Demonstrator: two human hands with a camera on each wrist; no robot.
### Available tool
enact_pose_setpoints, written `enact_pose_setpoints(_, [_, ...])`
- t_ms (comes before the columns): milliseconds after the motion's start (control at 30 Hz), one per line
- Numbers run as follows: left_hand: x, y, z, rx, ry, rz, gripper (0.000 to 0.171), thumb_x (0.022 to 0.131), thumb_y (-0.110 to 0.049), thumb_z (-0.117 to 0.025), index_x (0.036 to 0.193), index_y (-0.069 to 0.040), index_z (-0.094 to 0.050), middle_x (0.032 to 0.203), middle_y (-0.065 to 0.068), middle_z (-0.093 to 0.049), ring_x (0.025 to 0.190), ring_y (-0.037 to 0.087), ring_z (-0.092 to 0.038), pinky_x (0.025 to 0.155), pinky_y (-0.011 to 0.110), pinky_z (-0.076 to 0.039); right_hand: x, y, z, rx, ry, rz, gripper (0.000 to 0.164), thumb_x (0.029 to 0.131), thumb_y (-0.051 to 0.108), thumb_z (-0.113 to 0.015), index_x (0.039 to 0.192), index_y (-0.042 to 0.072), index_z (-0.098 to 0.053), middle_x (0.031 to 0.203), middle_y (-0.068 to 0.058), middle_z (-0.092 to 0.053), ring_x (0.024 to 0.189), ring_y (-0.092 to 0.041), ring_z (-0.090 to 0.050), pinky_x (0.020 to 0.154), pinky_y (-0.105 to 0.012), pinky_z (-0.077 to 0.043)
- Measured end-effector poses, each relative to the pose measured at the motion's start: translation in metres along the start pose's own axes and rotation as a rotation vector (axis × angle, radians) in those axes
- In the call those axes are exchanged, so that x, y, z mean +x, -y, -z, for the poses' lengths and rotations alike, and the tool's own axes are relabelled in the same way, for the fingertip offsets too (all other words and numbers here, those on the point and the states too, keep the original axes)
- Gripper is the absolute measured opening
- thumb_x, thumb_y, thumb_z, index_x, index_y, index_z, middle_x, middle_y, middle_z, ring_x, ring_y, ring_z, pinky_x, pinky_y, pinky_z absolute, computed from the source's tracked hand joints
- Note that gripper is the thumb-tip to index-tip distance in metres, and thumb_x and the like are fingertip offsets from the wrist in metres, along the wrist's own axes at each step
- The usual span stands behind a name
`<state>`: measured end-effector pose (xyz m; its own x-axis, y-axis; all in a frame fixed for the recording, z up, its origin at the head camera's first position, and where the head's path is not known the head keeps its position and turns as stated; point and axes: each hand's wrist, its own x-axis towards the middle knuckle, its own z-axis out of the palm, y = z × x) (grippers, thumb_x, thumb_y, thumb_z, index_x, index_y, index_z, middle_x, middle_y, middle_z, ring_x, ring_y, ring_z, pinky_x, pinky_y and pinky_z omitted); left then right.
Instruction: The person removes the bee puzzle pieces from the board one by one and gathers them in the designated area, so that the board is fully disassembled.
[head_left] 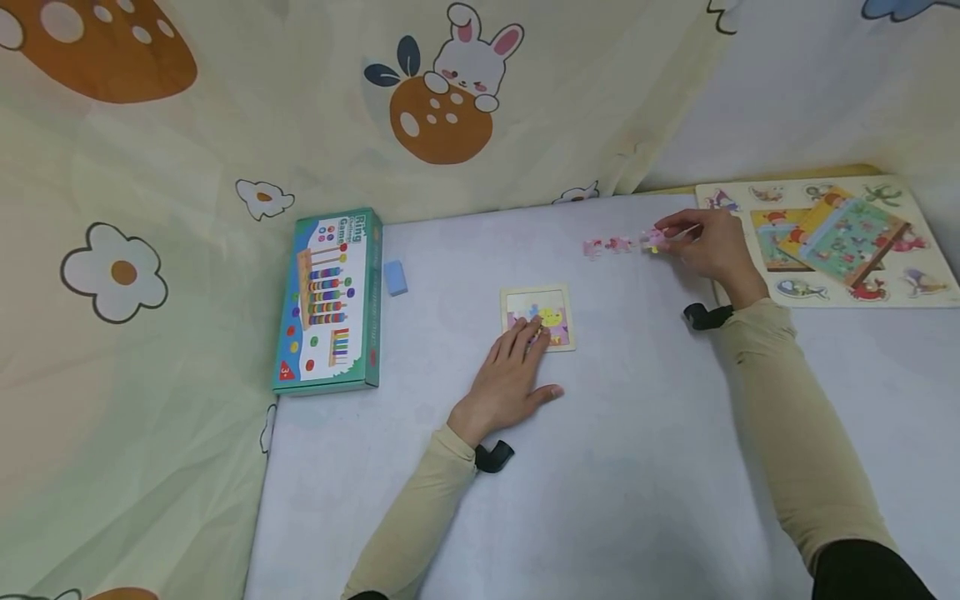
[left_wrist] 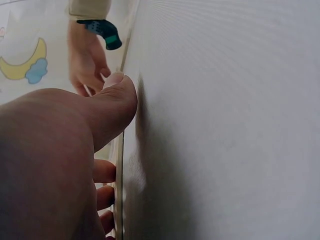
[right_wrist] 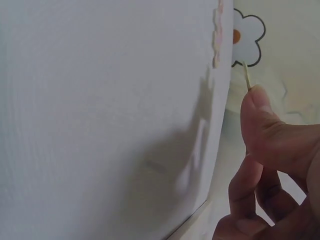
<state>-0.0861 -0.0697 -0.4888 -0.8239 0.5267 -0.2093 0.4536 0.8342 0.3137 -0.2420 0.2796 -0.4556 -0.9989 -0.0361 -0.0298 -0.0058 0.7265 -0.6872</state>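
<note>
A small square puzzle board [head_left: 572, 321] with a pale wooden rim lies on the table, with yellow, blue and purple pieces inside. My left hand [head_left: 504, 385] rests on its lower left part with extended fingers, hiding some of the picture; the thumb lies off to the side. Up and to the right, my right hand [head_left: 701, 242] pinches a pink and yellow puzzle piece [head_left: 652, 240] between thumb and fingers. In the right wrist view this thin piece [right_wrist: 247, 76] appears edge-on above the thumb. Loose pink puzzle pieces [head_left: 609, 246] lie just left of the right hand.
A green boxed ring game [head_left: 326, 300] lies at the left, with a blue block [head_left: 395, 277] beside it. At the far right, a large picture board [head_left: 821, 292] carries two colourful puzzle boards [head_left: 843, 237]. A printed cloth [head_left: 315, 100] hangs along the back and left.
</note>
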Motion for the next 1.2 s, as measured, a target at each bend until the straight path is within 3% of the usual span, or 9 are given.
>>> enact_pose_setpoints(367, [-0.002,0.000,-0.003,0.000,0.002,0.000,0.088,0.104,-0.060,-0.058,0.170,-0.012,-0.024,0.180,0.007,-0.008,0.167,0.029,-0.002,0.135,0.045,-0.011,0.007,-0.007,-0.007,-0.086,0.075,-0.091,0.031,0.100,0.014,-0.070,0.130,0.005,-0.073,0.120,-0.022,-0.070,0.100,-0.032,-0.057,0.078,-0.038,-0.040])
enact_pose_setpoints(833, [-0.004,-0.003,-0.002,0.039,-0.038,0.011,0.084,0.106,-0.057,-0.055,0.169,-0.010,-0.025,0.179,0.009,-0.014,0.167,0.029,-0.007,0.134,0.044,-0.017,0.009,-0.002,-0.009,-0.148,0.088,-0.079,0.028,0.102,0.017,-0.070,0.127,0.005,-0.075,0.116,-0.021,-0.073,0.101,-0.035,-0.063,0.076,-0.040,-0.042])
enact_pose_setpoints(1067, [-0.002,-0.015,-0.004,0.098,-0.111,0.002,0.080,0.109,-0.051,-0.053,0.165,0.000,-0.030,0.176,0.017,-0.022,0.165,0.031,-0.017,0.133,0.038,-0.020,0.006,0.005,-0.006,-0.132,0.083,-0.005,0.031,0.100,0.015,-0.069,0.128,0.003,-0.074,0.116,-0.024,-0.072,0.100,-0.036,-0.062,0.075,-0.039,-0.043])
enact_pose_setpoints(1200, [-0.002,-0.018,-0.007,0.124,-0.090,0.026,0.084,0.109,-0.054,-0.051,0.167,0.000,-0.024,0.178,0.016,-0.015,0.166,0.031,-0.014,0.133,0.039,-0.020,0.005,0.020,-0.011,-0.107,0.043,0.091,0.026,0.100,0.013,-0.069,0.121,0.002,-0.077,0.110,-0.024,-0.074,0.094,-0.034,-0.061,0.073,-0.036,-0.042])
